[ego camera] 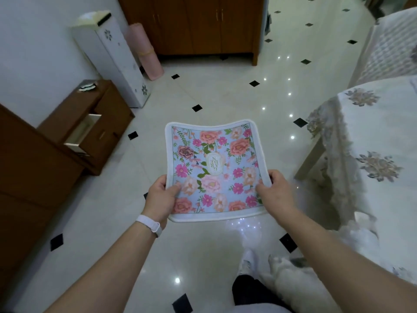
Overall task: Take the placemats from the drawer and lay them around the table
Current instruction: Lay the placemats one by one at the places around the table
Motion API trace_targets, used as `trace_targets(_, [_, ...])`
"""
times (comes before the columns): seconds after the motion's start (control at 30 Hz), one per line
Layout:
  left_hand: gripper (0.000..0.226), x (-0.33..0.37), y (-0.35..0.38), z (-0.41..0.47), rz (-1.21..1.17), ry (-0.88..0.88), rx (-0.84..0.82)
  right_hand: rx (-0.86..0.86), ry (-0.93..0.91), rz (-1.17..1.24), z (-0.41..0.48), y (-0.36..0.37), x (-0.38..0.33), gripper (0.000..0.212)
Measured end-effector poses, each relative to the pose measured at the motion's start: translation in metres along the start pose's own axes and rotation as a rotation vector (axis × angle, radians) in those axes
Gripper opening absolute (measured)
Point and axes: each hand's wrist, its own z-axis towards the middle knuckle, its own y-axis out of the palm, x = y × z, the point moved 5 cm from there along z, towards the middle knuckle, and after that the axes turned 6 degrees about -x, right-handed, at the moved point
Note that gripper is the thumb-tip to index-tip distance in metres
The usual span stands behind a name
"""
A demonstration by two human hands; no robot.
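A floral placemat, light blue with pink and orange flowers and a white border, is held flat in the air over the floor. My left hand grips its near left edge, thumb on top. My right hand grips its near right edge the same way. A small brown cabinet stands at the left with its drawer pulled open. The table, under a white cloth with grey flowers, is at the right.
A tall white floral stand and a rolled pink mat lean at the back left beside a brown wardrobe. A white dog stands by my feet. The glossy tiled floor stretches ahead.
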Motion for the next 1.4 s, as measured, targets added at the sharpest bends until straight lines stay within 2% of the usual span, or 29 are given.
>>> trace_targets(0.17, [0.012, 0.04, 0.043, 0.065, 0.033, 0.009, -0.008, 0.007, 0.01, 0.014, 0.074, -0.029, -0.022, 0.015])
trace_targets(0.5, [0.015, 0.092, 0.118, 0.174, 0.033, 0.049, -0.145, 0.179, -0.006, -0.001, 0.16, -0.084, -0.061, 0.013])
trace_targets(0.8, [0.013, 0.113, 0.17, 0.328, -0.008, 0.006, -0.269, 0.287, 0.081, -0.063, 0.279, -0.086, -0.093, 0.016])
trace_targets(0.97, [0.014, 0.163, 0.193, 0.428, -0.031, 0.011, -0.347, 0.379, 0.078, -0.074, 0.359, -0.08, -0.147, 0.015])
trace_targets(1.07, [0.013, 0.197, 0.212, 0.477, -0.035, 0.007, -0.447, 0.456, 0.073, -0.062, 0.397, -0.083, -0.177, 0.016])
trace_targets(1.23, [0.014, 0.238, 0.249, 0.544, 0.003, 0.046, -0.534, 0.589, 0.078, -0.056, 0.437, -0.095, -0.201, 0.014])
trace_targets(1.4, [0.014, 0.268, 0.289, 0.594, 0.041, 0.071, -0.616, 0.57, 0.195, -0.036, 0.487, -0.12, -0.213, 0.014])
